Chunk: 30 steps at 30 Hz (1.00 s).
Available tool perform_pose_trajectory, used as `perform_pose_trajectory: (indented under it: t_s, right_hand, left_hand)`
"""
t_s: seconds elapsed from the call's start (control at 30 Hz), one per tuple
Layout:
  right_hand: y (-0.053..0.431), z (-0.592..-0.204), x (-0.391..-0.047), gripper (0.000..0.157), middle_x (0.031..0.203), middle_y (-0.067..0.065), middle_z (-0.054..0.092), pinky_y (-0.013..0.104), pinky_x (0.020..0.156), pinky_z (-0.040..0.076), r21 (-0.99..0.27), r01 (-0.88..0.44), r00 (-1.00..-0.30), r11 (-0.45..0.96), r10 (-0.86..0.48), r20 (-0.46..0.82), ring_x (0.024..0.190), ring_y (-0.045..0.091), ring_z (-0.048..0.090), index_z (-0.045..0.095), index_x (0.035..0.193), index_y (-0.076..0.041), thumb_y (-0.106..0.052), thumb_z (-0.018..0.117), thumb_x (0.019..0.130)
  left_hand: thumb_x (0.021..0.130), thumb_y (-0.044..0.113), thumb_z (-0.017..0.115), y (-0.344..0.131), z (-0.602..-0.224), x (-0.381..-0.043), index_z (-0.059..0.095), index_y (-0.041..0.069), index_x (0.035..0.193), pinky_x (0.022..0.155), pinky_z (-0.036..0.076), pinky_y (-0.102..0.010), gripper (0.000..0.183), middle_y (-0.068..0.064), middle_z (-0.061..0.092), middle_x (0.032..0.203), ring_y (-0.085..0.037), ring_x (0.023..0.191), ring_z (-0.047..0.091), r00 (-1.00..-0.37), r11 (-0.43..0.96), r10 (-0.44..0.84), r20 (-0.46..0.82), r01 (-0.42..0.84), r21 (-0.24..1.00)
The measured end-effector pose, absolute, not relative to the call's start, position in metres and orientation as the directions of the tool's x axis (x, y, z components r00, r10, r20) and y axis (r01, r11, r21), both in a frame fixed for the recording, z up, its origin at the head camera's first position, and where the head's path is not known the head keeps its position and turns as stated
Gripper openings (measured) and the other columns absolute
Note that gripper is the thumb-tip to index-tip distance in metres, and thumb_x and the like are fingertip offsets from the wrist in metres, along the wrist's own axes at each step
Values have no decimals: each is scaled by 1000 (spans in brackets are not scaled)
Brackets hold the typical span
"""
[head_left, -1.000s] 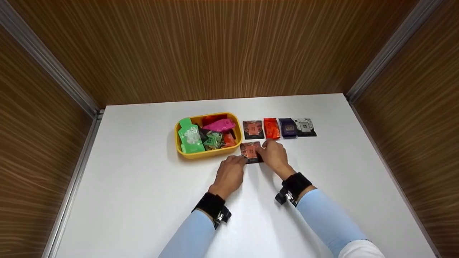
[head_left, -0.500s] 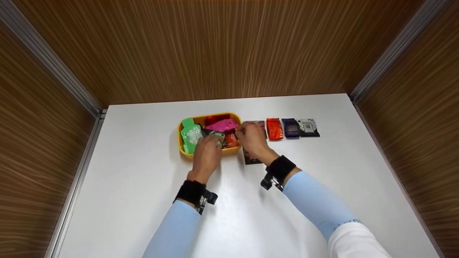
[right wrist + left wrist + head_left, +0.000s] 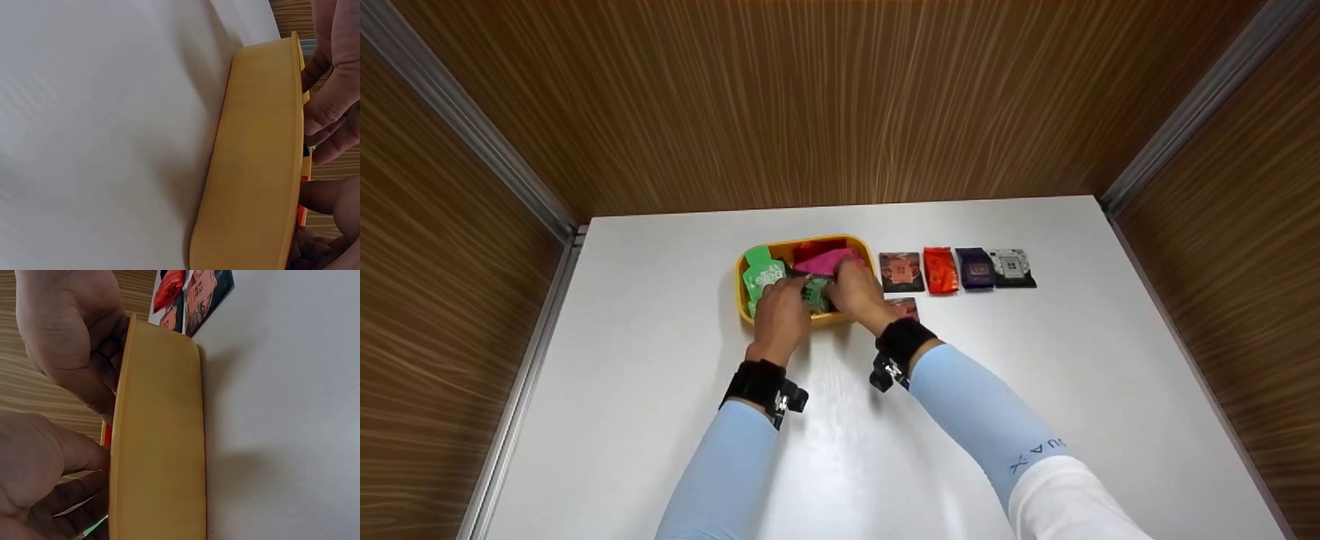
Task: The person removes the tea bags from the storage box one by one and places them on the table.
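My left hand [image 3: 782,313] reaches over the front rim of a yellow plastic basket [image 3: 775,320], beside a green pouch [image 3: 761,277]. Close by, my right hand [image 3: 858,294] has its fingers inside the basket, by a pink packet [image 3: 819,262] and a green-and-black packet [image 3: 816,294]. From the left wrist view, the thumb and fingers of my left hand [image 3: 28,472] dip behind the basket wall [image 3: 160,427]. In the right wrist view, the basket wall also hides the fingertips of my right hand [image 3: 346,205], so what either hand holds cannot be told.
Right of the basket lie a black packet with an orange label [image 3: 901,271], a red packet [image 3: 940,270], a dark purple packet [image 3: 976,268] and a black-and-white packet [image 3: 1012,268]. Another orange-labelled packet [image 3: 905,307] lies partly behind my right wrist. Wood-grain panels [image 3: 840,105] enclose the white table [image 3: 660,300].
Both hands have left the lower orange-labelled packet, which stays on the table, and moved left to the basket. The right hand has since gone further in among the packets.
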State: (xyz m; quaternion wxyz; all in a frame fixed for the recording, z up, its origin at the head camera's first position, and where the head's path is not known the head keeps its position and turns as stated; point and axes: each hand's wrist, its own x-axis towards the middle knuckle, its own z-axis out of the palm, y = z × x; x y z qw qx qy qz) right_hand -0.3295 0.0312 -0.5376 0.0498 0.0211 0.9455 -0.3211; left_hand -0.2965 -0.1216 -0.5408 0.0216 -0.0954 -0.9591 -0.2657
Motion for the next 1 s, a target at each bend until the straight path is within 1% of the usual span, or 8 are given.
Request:
perform_pose_trajectory:
  t_s: [0.13,0.23,0.47,0.57,0.67,0.83,0.9,1.0]
  right_hand:
    - [31,-541,-329,18,106,17,75,47,82,56,-637,98,-992,765,25,-123,93,30,66,68,106,-5,-13,72,91]
    - [37,-540,-329,20,106,15,75,43,83,56,-683,103,-992,723,27,-121,94,29,65,68,110,-5,-13,72,92]
    - [63,-519,-327,28,102,13,74,31,73,53,-789,42,-995,613,-41,-86,82,22,65,73,125,-4,-9,65,99]
    - [73,-507,-324,24,105,13,76,33,74,56,-787,4,-997,617,-53,-47,81,22,67,74,122,-5,-11,65,101]
    - [80,-496,-321,20,111,11,77,36,80,58,-785,-49,-997,618,-76,3,89,21,68,77,118,-5,-11,68,101]
    - [89,-483,-315,17,109,13,76,32,77,55,-773,-173,-983,610,-156,96,90,21,65,79,112,-3,-9,70,99]
    - [93,-480,-311,16,106,13,74,30,73,54,-768,-210,-976,605,-178,128,86,21,64,80,111,-3,-9,71,99]
    - [101,-482,-304,14,102,11,71,29,71,52,-754,-244,-970,611,-172,174,83,20,62,80,110,-4,-12,74,99]
  left_hand:
    - [98,-1,60,-121,-541,-296,68,2,139,101,53,-50,41,-20,69,135,-43,119,63,-981,845,174,84,193,499]
    - [98,-1,63,-121,-539,-296,67,3,139,102,52,-50,42,-20,69,135,-43,119,63,-980,847,173,95,197,494]
    - [99,2,70,-118,-527,-297,54,3,151,113,46,-49,54,-22,56,146,-40,133,54,-972,814,179,153,233,532]
    - [100,5,70,-115,-519,-297,49,6,156,116,44,-48,60,-20,50,151,-38,137,49,-970,797,186,157,242,554]
    - [101,8,70,-110,-509,-297,47,11,158,117,44,-47,61,-16,47,153,-35,138,47,-970,788,189,152,242,565]
    - [102,11,70,-101,-497,-295,62,10,145,107,51,-45,44,-14,65,138,-33,124,58,-965,777,196,174,261,573]
    - [101,11,71,-99,-495,-293,70,7,132,100,54,-46,31,-15,72,126,-35,116,65,-963,761,200,180,268,590]
    - [101,12,70,-96,-495,-289,74,5,120,95,57,-48,20,-16,76,118,-35,111,70,-969,713,183,164,246,657]
